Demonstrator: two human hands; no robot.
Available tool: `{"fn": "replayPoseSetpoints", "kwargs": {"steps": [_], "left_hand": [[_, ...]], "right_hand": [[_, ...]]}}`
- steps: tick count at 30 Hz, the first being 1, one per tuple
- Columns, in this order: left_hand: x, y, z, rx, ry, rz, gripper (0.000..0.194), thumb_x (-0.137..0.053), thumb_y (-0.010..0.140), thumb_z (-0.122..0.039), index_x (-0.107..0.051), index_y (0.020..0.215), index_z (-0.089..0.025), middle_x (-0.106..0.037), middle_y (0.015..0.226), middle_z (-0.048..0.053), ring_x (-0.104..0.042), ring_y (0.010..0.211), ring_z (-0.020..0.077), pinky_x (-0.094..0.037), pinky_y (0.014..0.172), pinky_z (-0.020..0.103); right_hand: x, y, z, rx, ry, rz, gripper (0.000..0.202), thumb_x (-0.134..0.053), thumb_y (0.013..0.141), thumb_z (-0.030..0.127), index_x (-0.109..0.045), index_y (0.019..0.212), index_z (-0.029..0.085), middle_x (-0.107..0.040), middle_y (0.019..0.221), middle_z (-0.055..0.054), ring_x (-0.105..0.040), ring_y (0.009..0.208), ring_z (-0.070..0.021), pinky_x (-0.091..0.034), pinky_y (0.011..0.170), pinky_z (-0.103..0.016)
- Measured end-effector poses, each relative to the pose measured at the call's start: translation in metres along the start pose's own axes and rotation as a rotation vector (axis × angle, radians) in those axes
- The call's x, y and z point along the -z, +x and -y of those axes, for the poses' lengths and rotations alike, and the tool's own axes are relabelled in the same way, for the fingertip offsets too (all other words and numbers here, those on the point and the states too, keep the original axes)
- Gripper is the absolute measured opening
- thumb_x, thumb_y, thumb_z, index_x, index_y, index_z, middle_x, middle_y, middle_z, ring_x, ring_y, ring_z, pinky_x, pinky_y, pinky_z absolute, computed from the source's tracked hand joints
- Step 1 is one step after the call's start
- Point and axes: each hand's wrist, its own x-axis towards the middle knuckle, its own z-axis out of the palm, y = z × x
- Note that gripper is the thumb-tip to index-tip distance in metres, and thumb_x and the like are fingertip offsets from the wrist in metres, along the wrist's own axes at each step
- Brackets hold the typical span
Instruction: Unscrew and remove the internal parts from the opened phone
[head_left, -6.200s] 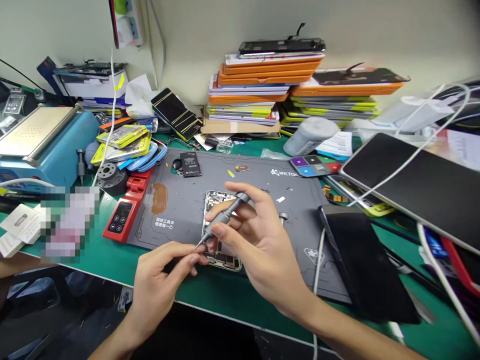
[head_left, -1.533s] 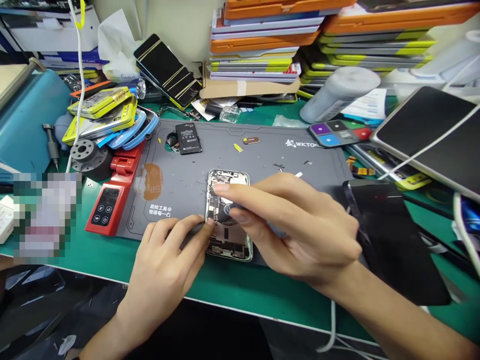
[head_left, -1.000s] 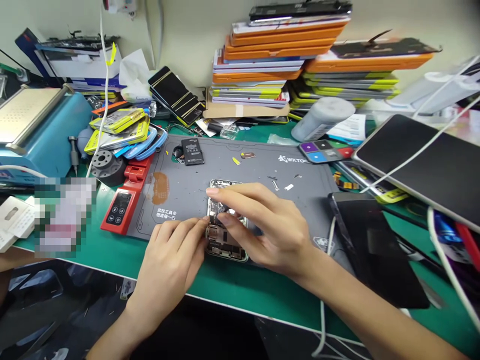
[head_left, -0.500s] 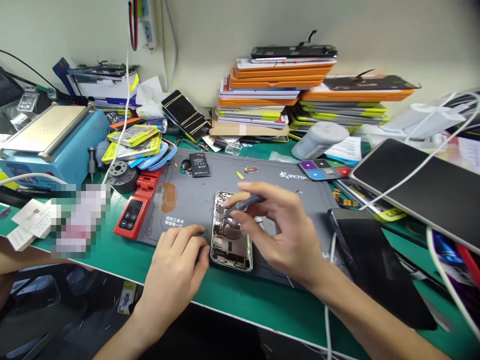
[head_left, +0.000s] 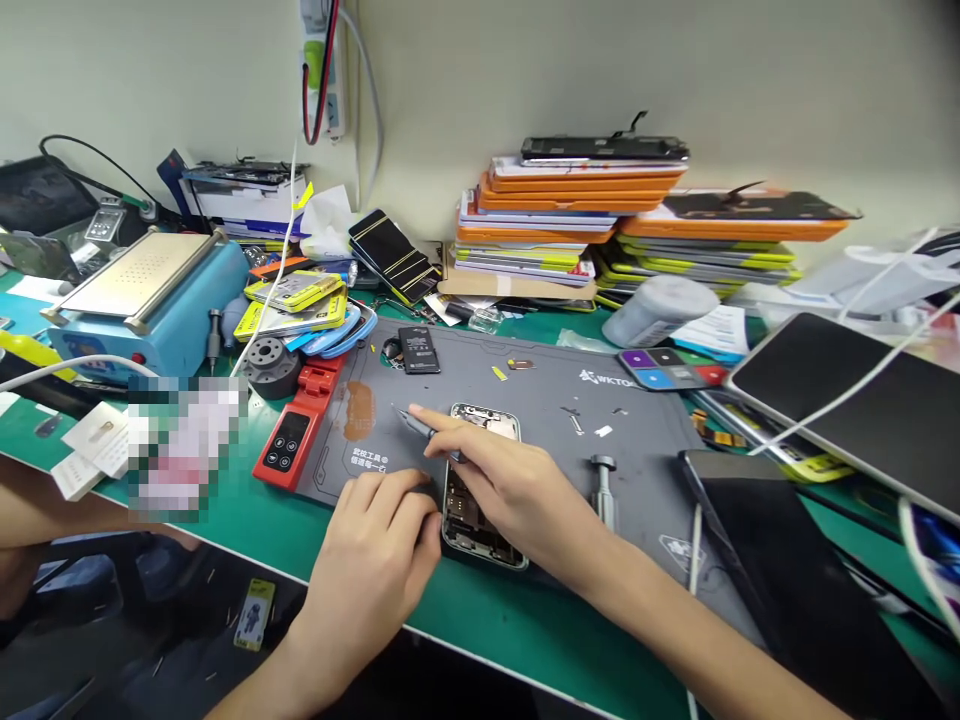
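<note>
An opened phone (head_left: 451,520) lies on the grey work mat, its inner parts bare and its middle covered by my right hand (head_left: 499,475). That hand is closed on a slim grey screwdriver (head_left: 417,424), whose pointed end sticks out leftward over the mat. My left hand (head_left: 382,550) rests at the phone's left edge, fingers loosely bent and nothing seen in them. Whether it presses on the phone I cannot tell. A second grey screwdriver (head_left: 603,490) lies right of my right wrist. Small loose parts (head_left: 576,420) and a black battery (head_left: 418,350) are farther back on the mat.
The grey mat (head_left: 405,400) has a red control panel (head_left: 289,440) on its left. Behind stand stacked orange cases (head_left: 577,190) and a blue machine (head_left: 180,310). A dark screen (head_left: 757,530) and a tablet (head_left: 847,390) lie right. A white cable (head_left: 694,570) crosses the mat. Someone's leg (head_left: 60,510) shows at left.
My right hand has swung left and lower over the phone, turning the screwdriver from over the phone to point left. The second screwdriver has come into sight. The view has shifted slightly.
</note>
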Motion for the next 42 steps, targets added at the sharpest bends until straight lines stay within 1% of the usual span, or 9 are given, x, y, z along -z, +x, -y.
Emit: {"fn": "replayPoseSetpoints", "kwargs": {"steps": [4, 7, 10, 14, 16, 20, 26, 33, 42], "left_hand": [[0.0, -0.002, 0.0, 0.009, -0.024, 0.003, 0.011, -0.058, 0.111, -0.014, -0.066, 0.105, -0.019, -0.078, 0.122, 0.006, -0.069, 0.102, 0.0235, -0.054, 0.091, 0.04], [0.003, -0.002, 0.001, 0.033, -0.099, 0.02, 0.01, -0.058, 0.112, -0.015, -0.067, 0.108, -0.019, -0.079, 0.121, 0.006, -0.069, 0.106, 0.0232, -0.054, 0.093, 0.04], [0.009, -0.003, 0.003, 0.088, -0.265, 0.047, 0.011, -0.06, 0.113, -0.018, -0.068, 0.105, -0.021, -0.08, 0.108, 0.002, -0.07, 0.102, 0.0202, -0.054, 0.093, 0.036], [0.014, -0.005, 0.006, 0.186, -0.384, 0.06, 0.014, -0.065, 0.112, -0.025, -0.073, 0.1, -0.023, -0.081, 0.096, 0.0, -0.07, 0.094, 0.019, -0.054, 0.087, 0.034], [0.015, -0.005, 0.007, 0.223, -0.418, 0.047, 0.009, -0.072, 0.109, -0.031, -0.077, 0.108, -0.024, -0.082, 0.098, 0.0, -0.072, 0.094, 0.0194, -0.055, 0.087, 0.034], [0.016, -0.006, 0.008, 0.249, -0.46, 0.015, 0.026, -0.079, 0.104, -0.036, -0.078, 0.129, -0.026, -0.083, 0.103, 0.001, -0.074, 0.094, 0.0193, -0.057, 0.086, 0.032], [0.016, -0.005, 0.01, 0.226, -0.461, 0.048, 0.017, -0.069, 0.111, -0.034, -0.084, 0.11, -0.025, -0.085, 0.098, 0.002, -0.076, 0.088, 0.0183, -0.057, 0.085, 0.034], [0.017, -0.005, 0.013, 0.255, -0.561, 0.002, 0.023, -0.067, 0.112, -0.037, -0.083, 0.124, -0.026, -0.087, 0.103, 0.003, -0.079, 0.093, 0.0195, -0.06, 0.087, 0.033], [0.017, -0.005, 0.011, 0.301, -0.625, -0.037, 0.016, -0.074, 0.108, -0.036, -0.086, 0.109, -0.026, -0.088, 0.1, 0.001, -0.08, 0.089, 0.0177, -0.059, 0.085, 0.03]], "right_hand": [[-0.004, 0.002, -0.002, -0.02, 0.017, 0.011, 0.033, -0.049, 0.102, 0.003, -0.072, 0.113, 0.024, -0.073, 0.152, -0.009, -0.077, 0.133, -0.0257, -0.07, 0.106, -0.044], [-0.001, 0.0, 0.006, -0.087, 0.122, -0.074, 0.022, -0.055, 0.106, 0.013, -0.072, 0.113, 0.026, -0.079, 0.142, -0.008, -0.081, 0.125, -0.0264, -0.071, 0.104, -0.043], [0.007, -0.005, 0.018, -0.277, 0.374, -0.271, 0.024, -0.065, 0.107, 0.028, -0.067, 0.131, 0.03, -0.086, 0.124, -0.008, -0.088, 0.096, -0.0248, -0.076, 0.088, -0.04], [0.014, -0.015, 0.024, -0.335, 0.635, -0.44, 0.044, -0.074, 0.102, 0.034, -0.062, 0.145, 0.037, -0.087, 0.102, -0.006, -0.082, 0.064, -0.0229, -0.075, 0.062, -0.032], [0.011, -0.018, 0.025, -0.403, 0.699, -0.42, 0.039, -0.074, 0.102, 0.039, -0.067, 0.14, 0.034, -0.086, 0.099, -0.007, -0.079, 0.061, -0.0223, -0.074, 0.058, -0.033], [-0.001, -0.026, 0.027, -0.435, 0.752, -0.315, 0.038, -0.07, 0.104, 0.042, -0.066, 0.141, 0.033, -0.084, 0.101, -0.006, -0.077, 0.063, -0.019, -0.072, 0.058, -0.031], [-0.01, -0.035, 0.031, -0.365, 0.64, -0.292, 0.05, -0.077, 0.101, 0.033, -0.059, 0.147, 0.038, -0.081, 0.106, -0.004, -0.075, 0.067, -0.0167, -0.072, 0.062, -0.028], [-0.009, -0.023, 0.037, -0.396, 0.741, -0.398, 0.044, -0.074, 0.104, 0.034, -0.056, 0.144, 0.034, -0.078, 0.104, -0.002, -0.074, 0.063, -0.0149, -0.071, 0.058, -0.03], [-0.01, -0.022, 0.038, -0.473, 0.853, -0.384, 0.043, -0.077, 0.101, 0.035, -0.056, 0.139, 0.036, -0.077, 0.103, 0.001, -0.077, 0.06, -0.0157, -0.07, 0.058, -0.03]]}}
